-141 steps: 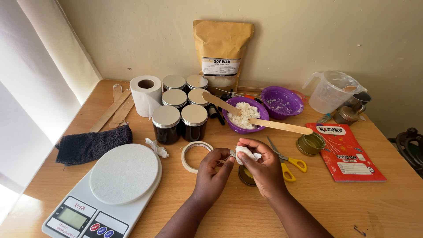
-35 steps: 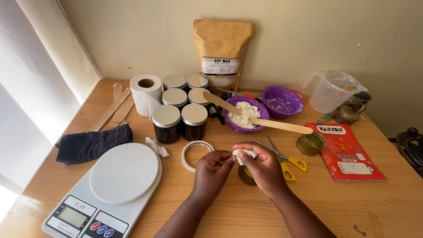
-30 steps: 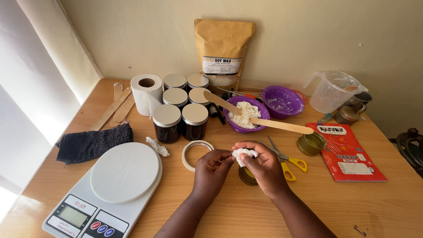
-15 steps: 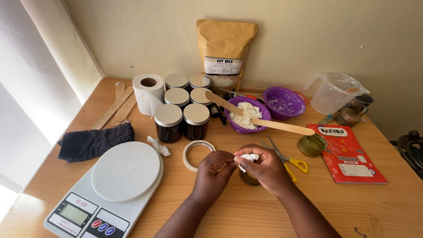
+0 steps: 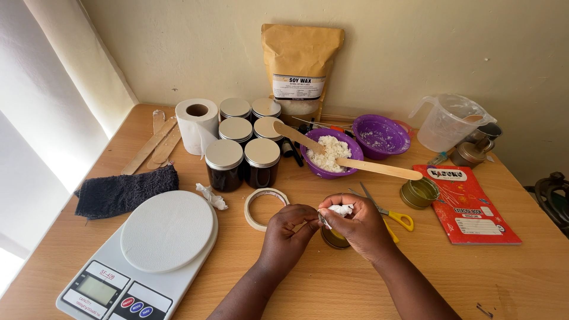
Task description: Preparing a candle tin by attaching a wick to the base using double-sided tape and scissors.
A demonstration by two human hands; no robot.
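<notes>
Both hands worked over a small round gold tin (image 5: 335, 239): right hand (image 5: 358, 228) pinched crumpled white tissue (image 5: 342, 209), left hand (image 5: 285, 230) fingertips closed on its edge, apparently wiping.

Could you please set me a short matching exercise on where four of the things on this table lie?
Things:
1. kitchen scale
2. red exercise book
3. brown paper bag
4. roll of tape

Places:
A. upright against the wall at the back
B. near left corner of the table
C. just left of the left hand
D. right side, beyond the scissors

Pairs: 1-B, 2-D, 3-A, 4-C
</notes>
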